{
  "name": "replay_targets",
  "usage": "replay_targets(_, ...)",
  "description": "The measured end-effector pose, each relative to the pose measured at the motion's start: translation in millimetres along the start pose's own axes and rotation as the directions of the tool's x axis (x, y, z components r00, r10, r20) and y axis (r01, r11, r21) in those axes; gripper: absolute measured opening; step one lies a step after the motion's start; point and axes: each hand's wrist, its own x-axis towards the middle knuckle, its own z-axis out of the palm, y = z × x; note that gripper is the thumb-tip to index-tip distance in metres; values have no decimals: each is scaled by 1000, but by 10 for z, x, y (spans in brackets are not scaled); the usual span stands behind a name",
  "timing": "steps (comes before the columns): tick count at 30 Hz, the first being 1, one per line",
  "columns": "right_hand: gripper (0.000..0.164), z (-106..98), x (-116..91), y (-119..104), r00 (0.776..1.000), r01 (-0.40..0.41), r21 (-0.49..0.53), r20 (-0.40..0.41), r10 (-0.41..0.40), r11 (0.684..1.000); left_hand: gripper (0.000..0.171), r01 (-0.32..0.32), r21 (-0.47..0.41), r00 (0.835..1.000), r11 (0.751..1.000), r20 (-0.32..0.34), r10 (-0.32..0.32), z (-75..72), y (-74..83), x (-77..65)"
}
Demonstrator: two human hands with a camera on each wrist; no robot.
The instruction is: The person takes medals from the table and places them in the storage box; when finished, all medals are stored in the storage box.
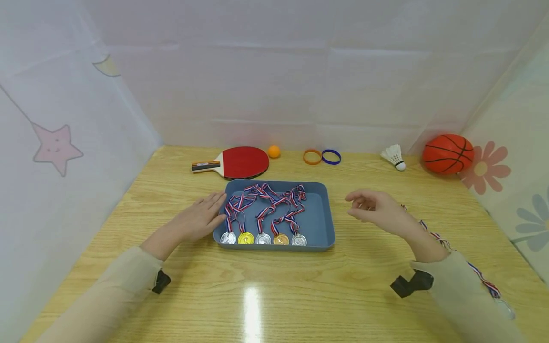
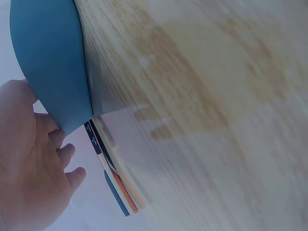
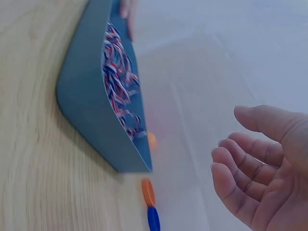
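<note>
A blue-grey tray [image 1: 320, 214] stands on the table, holding several medals with red, white and blue ribbons [image 1: 279, 205]. Silver medals, a yellow-gold medal [image 1: 246, 238] and an orange-gold medal [image 1: 280, 239] line its near side; their ribbons lie loosely behind. My left hand [image 1: 199, 219] rests at the tray's left rim, fingers extended; in the left wrist view its fingers are against the tray wall [image 2: 50, 57]. Right of the tray my right hand [image 1: 379, 209] hovers apart from it, fingers loosely bent and holding nothing. Another ribboned medal [image 1: 505, 308] lies at the right, partly hidden by my right arm.
Along the back lie a red table tennis bat [image 1: 245, 162], an orange ball [image 1: 273, 151], an orange wristband [image 1: 312, 156], a blue wristband [image 1: 331, 156], a shuttlecock [image 1: 393, 156] and an orange-red basketball [image 1: 448, 154]. White cloth walls [image 1: 274, 95] enclose the table's back and sides.
</note>
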Motion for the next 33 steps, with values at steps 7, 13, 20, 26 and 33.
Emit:
replay_targets(7, 27, -294, -432, 357, 990, -24, 16, -136, 26, 1000, 63, 5, 3, 1000, 1000, -2, -5, 7, 1, 4)
replay_targets(13, 35, -529, -806, 737, 964, -186, -74, -206, 168, 980, 62, 8, 3, 1000, 1000, 0, -8, 22, -7, 5)
replay_targets(20, 41, -831, -1170, 1124, 958, -250, -215, -193, 210, 944, 62, 5, 11, 1000, 1000, -8, -5, 19, -8, -8)
replay_targets(26, 48, -959, -1415, 1439, 940, -336, -268, -155, 303, 903, 63, 10, 10, 1000, 1000, 1, -10, 3, 4, -13)
replay_targets(33, 45, -1016, -1684, 1709, 910, -414, -358, -124, 396, 837, 63, 8, 7, 1000, 1000, -6, -8, 11, 0, 1)
